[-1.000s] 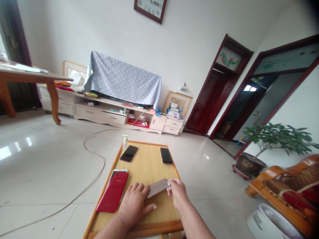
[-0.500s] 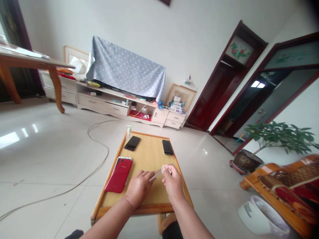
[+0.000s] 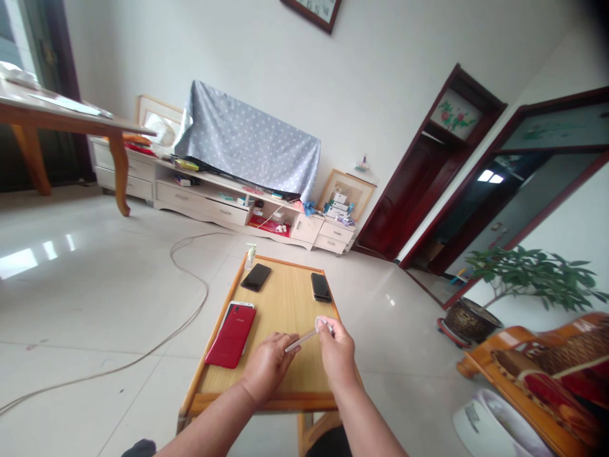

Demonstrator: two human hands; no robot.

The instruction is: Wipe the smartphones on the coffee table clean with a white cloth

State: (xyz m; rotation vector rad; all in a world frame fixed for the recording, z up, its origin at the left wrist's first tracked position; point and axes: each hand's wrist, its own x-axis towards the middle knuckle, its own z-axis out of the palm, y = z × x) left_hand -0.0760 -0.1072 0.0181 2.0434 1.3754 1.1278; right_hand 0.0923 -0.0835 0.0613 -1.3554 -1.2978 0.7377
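Note:
A pale pinkish phone (image 3: pixel 301 340) is held edge-on just above the small wooden table (image 3: pixel 285 304). My left hand (image 3: pixel 269 363) grips its near end with curled fingers. My right hand (image 3: pixel 337 348) pinches its far end together with a small white thing I cannot make out. To the left on the table lies a red phone (image 3: pixel 231 334) over a white one. At the far end rest two black phones (image 3: pixel 255 277) (image 3: pixel 320 287), and a small pump bottle (image 3: pixel 250 256) stands at the far left corner.
A white cable (image 3: pixel 157 330) trails over the tiled floor on the left. A cloth-covered TV stands on a low white cabinet (image 3: pixel 223 206) at the back. A potted plant (image 3: pixel 480 304), a wooden sofa (image 3: pixel 547 374) and a white bucket (image 3: pixel 490 422) are on the right. A wooden table (image 3: pixel 71 120) stands far left.
The pale phone went from lying flat under my left hand to being lifted and held edge-on between both hands. The view shifted and drew back from the table.

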